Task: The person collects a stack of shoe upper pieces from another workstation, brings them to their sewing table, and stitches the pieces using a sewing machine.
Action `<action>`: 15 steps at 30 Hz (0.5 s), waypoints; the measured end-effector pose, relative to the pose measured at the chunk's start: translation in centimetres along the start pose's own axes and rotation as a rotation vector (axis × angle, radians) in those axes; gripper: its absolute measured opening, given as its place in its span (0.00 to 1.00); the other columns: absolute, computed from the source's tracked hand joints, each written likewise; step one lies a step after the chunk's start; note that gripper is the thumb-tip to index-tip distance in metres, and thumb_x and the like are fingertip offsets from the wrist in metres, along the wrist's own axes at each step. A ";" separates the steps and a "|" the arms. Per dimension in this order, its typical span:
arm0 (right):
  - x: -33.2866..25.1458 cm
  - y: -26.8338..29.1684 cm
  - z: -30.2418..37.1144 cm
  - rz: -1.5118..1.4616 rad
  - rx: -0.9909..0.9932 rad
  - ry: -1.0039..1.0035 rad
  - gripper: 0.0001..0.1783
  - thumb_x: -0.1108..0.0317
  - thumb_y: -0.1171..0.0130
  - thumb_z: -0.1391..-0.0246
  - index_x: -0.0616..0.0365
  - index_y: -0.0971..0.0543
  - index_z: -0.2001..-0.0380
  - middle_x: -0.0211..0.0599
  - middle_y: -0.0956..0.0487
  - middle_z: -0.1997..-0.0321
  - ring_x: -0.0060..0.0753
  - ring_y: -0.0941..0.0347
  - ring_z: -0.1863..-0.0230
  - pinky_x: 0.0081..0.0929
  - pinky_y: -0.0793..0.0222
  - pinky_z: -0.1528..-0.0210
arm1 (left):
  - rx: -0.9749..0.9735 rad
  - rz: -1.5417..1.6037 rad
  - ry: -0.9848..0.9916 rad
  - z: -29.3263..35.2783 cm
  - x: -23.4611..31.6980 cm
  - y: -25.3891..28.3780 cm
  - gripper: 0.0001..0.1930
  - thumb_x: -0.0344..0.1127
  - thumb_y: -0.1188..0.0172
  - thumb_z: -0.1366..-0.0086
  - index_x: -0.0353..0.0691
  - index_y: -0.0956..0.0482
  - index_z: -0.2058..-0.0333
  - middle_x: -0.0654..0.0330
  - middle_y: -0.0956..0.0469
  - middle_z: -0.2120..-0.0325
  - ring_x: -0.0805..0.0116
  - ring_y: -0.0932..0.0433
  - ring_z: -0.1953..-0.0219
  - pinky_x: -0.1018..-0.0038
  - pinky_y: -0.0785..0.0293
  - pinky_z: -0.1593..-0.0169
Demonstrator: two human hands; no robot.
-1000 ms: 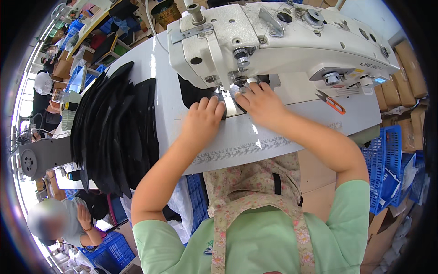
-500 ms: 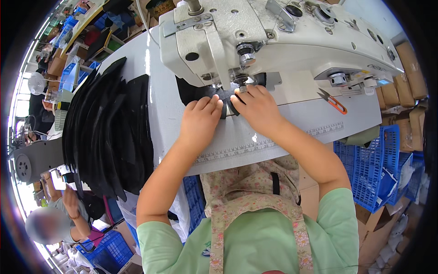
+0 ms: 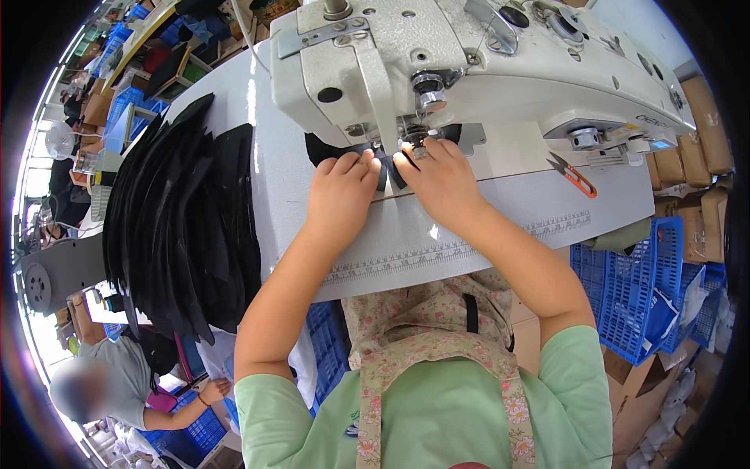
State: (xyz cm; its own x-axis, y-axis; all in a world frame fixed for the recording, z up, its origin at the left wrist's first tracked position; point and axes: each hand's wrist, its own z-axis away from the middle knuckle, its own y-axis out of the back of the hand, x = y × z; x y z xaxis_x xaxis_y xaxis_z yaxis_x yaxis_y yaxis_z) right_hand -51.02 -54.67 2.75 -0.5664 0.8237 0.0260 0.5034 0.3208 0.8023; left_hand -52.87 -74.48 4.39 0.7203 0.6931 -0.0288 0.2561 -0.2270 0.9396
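Note:
Under the head of a white sewing machine [image 3: 332, 70] lies a black fabric piece [image 3: 319, 148], partly hidden by the machine and my fingers. My left hand [image 3: 341, 191] grips its near edge to the left of the needle area, fingers bent and close together. Right of the needle, my right hand [image 3: 444, 181] pinches the same piece, its fingertips close to the presser parts. Between the hands, two dark flaps of the fabric spread apart toward me. The needle tip itself is hidden.
A thick stack of black fabric pieces [image 3: 183, 227] covers the table's left side. Orange-handled thread snips [image 3: 576, 177] lie right of my right hand. A printed ruler [image 3: 461, 246] runs along the near edge. Blue crates [image 3: 637, 289] stand at the right; a co-worker [image 3: 117, 383] sits lower left.
Both hands have shifted slightly away from me, with the fabric flaps a little farther under the machine. The co-worker has lowered a raised hand and now reaches toward the blue crate and white bags.

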 end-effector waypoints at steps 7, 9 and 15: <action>0.0 -0.1 0.0 -0.023 -0.007 -0.019 0.05 0.69 0.45 0.61 0.54 0.27 0.76 0.32 0.28 0.68 0.34 0.32 0.59 0.30 0.36 0.54 | 0.016 0.011 0.000 0.0 0.0 0.0 0.18 0.28 0.43 0.50 0.38 0.21 0.57 0.61 0.21 0.55 0.65 0.25 0.54 0.68 0.31 0.53; 0.0 0.0 0.0 -0.018 -0.014 -0.020 0.06 0.68 0.45 0.61 0.54 0.27 0.76 0.32 0.28 0.67 0.33 0.32 0.59 0.30 0.36 0.54 | 0.029 0.009 0.002 -0.1 0.0 -0.1 0.18 0.28 0.43 0.50 0.38 0.21 0.57 0.61 0.21 0.56 0.66 0.25 0.54 0.68 0.31 0.52; 0.1 0.0 0.0 -0.003 0.000 -0.010 0.06 0.68 0.45 0.61 0.53 0.28 0.76 0.32 0.28 0.67 0.33 0.32 0.59 0.29 0.37 0.54 | 0.027 0.004 0.009 -0.2 0.1 0.0 0.17 0.28 0.43 0.49 0.39 0.21 0.58 0.61 0.20 0.56 0.66 0.24 0.54 0.68 0.31 0.52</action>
State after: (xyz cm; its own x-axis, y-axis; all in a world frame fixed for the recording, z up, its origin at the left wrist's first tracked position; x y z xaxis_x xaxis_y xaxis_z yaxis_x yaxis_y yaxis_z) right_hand -51.03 -54.62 2.75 -0.5615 0.8273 0.0172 0.5014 0.3236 0.8024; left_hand -52.91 -74.29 4.40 0.7158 0.6979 -0.0220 0.2704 -0.2480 0.9303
